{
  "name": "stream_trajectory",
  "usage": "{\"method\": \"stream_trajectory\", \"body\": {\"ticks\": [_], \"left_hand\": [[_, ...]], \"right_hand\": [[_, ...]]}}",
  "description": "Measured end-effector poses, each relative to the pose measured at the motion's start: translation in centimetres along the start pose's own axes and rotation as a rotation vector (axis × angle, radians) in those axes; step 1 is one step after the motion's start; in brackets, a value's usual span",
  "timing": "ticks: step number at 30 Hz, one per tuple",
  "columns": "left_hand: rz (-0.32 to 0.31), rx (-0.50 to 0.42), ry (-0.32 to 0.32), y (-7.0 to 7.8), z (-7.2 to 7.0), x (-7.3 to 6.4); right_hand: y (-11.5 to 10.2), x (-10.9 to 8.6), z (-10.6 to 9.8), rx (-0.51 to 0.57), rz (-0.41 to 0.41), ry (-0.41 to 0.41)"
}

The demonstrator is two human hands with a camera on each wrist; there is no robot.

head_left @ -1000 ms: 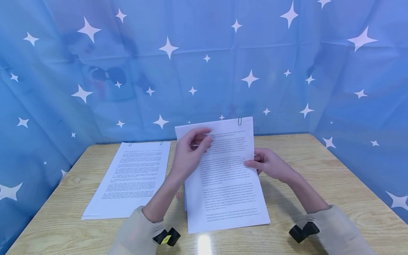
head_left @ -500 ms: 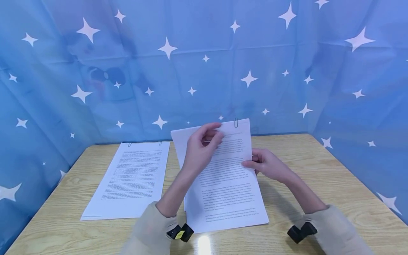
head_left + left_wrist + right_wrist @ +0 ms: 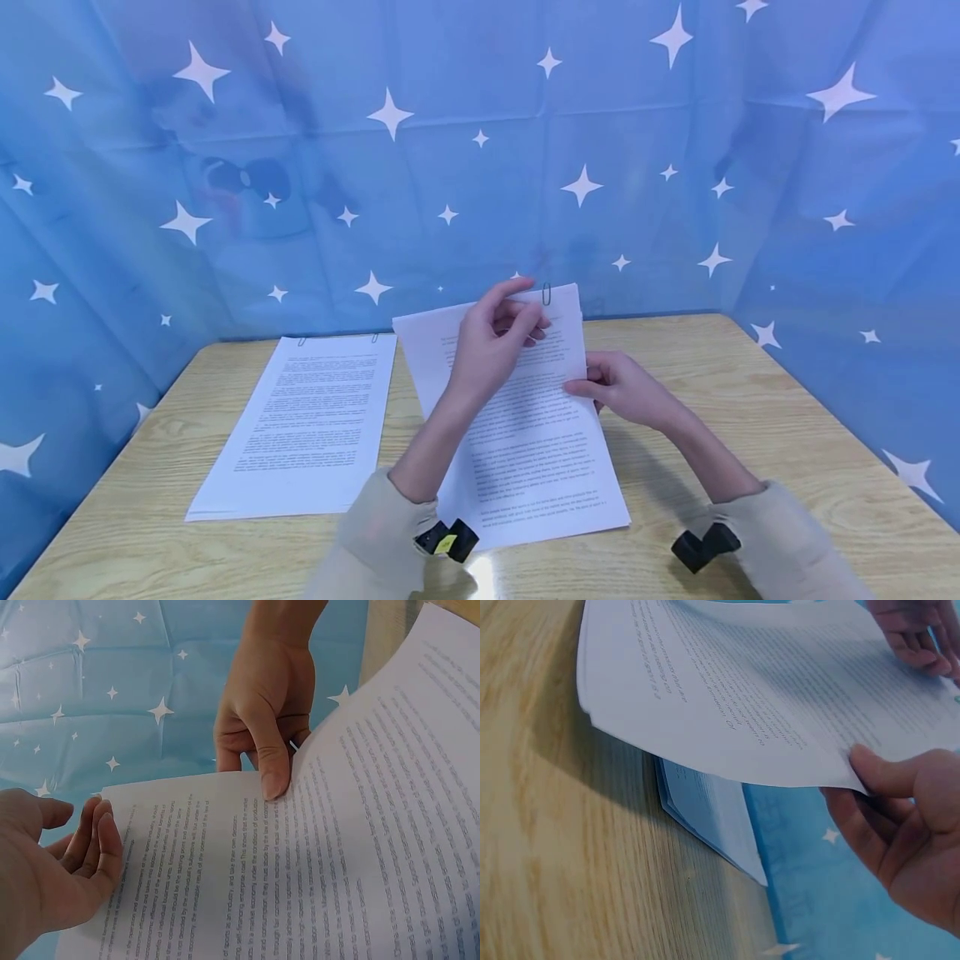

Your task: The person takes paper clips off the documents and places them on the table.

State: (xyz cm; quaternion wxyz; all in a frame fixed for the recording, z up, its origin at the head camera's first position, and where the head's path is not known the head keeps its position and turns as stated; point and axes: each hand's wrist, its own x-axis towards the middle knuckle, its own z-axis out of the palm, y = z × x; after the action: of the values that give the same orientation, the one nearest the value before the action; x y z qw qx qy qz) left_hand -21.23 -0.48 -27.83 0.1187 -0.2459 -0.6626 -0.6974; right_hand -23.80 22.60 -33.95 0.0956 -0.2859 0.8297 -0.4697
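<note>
A sheaf of printed sheets is held up off the table, tilted toward me. My right hand pinches its right edge between thumb and fingers; the thumb lies on the printed side in the right wrist view. A dark paper clip sits on the sheaf's top edge, near the right corner. Just left of this clip is my left hand, its fingers loosely bent in front of the page. In the left wrist view nothing shows between the left fingers, which lie close to the paper's top edge.
Left on the wooden table lies another printed stack, with two paper clips on its top edge. More paper shows beyond the held sheaf in the right wrist view. A blue star-patterned curtain hangs behind the table.
My left hand has moved right along the sheaf's top toward the paper clip. The sheaf's top has shifted slightly left. A red paper clip seen beside my left wrist earlier is out of sight.
</note>
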Motion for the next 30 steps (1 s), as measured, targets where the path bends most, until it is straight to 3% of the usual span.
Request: {"method": "stream_trajectory", "body": {"ticks": [9,30], "left_hand": [[0.003,-0.091,-0.038,-0.25,0.79,0.41],[0.092,-0.027,0.009,-0.59,0.82,0.04]], "right_hand": [[-0.02,0.00,0.20,0.037,0.008,-0.014],[-0.17,-0.05,0.13,-0.003,0.006,-0.001]]}}
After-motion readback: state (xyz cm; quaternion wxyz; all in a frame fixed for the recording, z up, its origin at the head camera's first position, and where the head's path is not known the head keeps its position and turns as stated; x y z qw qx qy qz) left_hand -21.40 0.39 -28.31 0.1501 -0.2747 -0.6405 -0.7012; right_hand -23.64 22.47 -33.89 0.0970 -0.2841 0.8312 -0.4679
